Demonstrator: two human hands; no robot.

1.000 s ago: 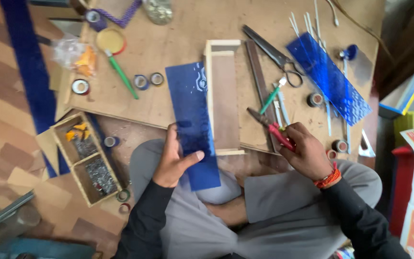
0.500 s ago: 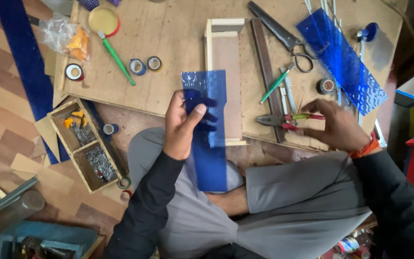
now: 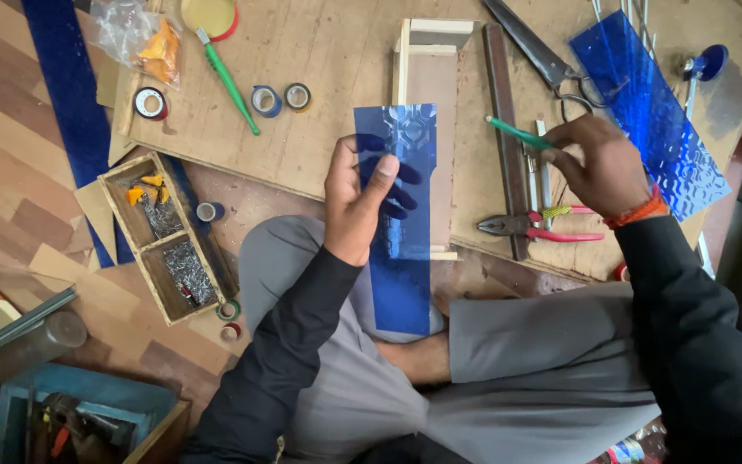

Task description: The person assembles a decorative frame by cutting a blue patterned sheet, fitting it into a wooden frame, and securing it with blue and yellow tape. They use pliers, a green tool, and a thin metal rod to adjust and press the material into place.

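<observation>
My left hand [image 3: 355, 204] grips a long blue translucent patterned strip [image 3: 401, 258] and holds it upright above my lap, thumb on its front, fingers showing through from behind. My right hand [image 3: 599, 167] pinches a thin green pen-like tool [image 3: 513, 131] over the wooden board [image 3: 328, 60]. Red-handled pliers [image 3: 538, 228] lie on the board just below that hand. A narrow wooden frame [image 3: 427, 34] lies behind the strip.
A second blue patterned sheet [image 3: 650, 107] and large scissors [image 3: 534, 51] lie at the board's far right. Tape rolls [image 3: 281, 99], a green-handled tool [image 3: 227, 79] and a plastic bag [image 3: 143, 43] sit at left. A wooden box of nails [image 3: 165, 236] stands on the floor.
My right hand left the red-handled pliers on the board and picked up the green tool. My left hand lifted the blue strip higher and closer to the frame.
</observation>
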